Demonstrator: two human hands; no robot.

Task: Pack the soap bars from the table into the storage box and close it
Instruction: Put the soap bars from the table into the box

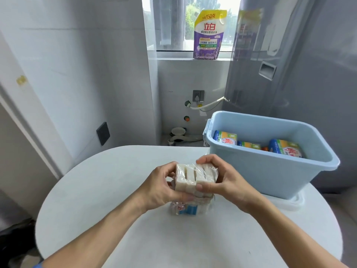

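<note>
A plastic-wrapped pack of white soap bars (191, 177) is held above the round white table (108, 190), near its middle. My left hand (160, 187) grips the pack's left side and my right hand (224, 180) grips its right side. Below the pack another wrapped soap pack (186, 208) with a blue label lies on the table, partly hidden. The light blue storage box (260, 171) stands open at the table's right rear. Inside it lie three colourful wrapped soap packs (227, 139). The box's white lid (293, 202) lies under the box.
A purple detergent pouch (208, 35) stands on the window sill at the back. A tall grey appliance (289, 60) rises behind the box. The table's front edge curves close to my forearms; floor shows at left and right.
</note>
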